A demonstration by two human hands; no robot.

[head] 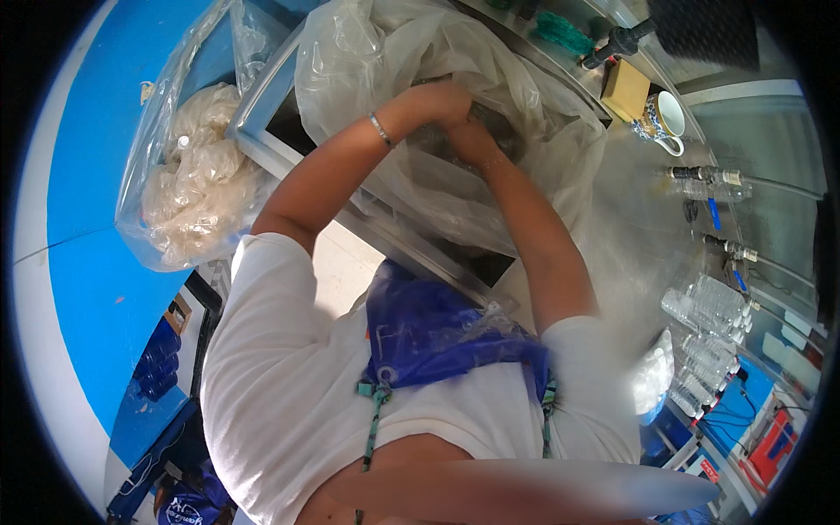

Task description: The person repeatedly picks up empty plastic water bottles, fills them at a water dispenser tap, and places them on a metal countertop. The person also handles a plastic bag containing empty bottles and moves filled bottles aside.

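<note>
A large translucent plastic bag (420, 46) spreads over a stainless steel sink (259, 131), its mouth gaping and its folds loose. Over that opening my two hands meet. My left hand (451, 104) is bent inward with a band on the wrist; my right hand (469, 134) lies just below it, partly touching. The fingers of both are turned away or covered, so their hold is hidden. Beneath them a darker, glossy clear mass (502, 128) shows inside the bag, too unclear to name. A blue apron (433, 328) hangs in front of me.
A clear bag (197, 184) stuffed with crumpled plastic hangs at the left. To the right lie a yellow sponge (625, 90), a patterned mug (659, 121) and a green scrubber (563, 33). Taps with blue levers (714, 213) and several clear plastic bottles (712, 305) line the right side.
</note>
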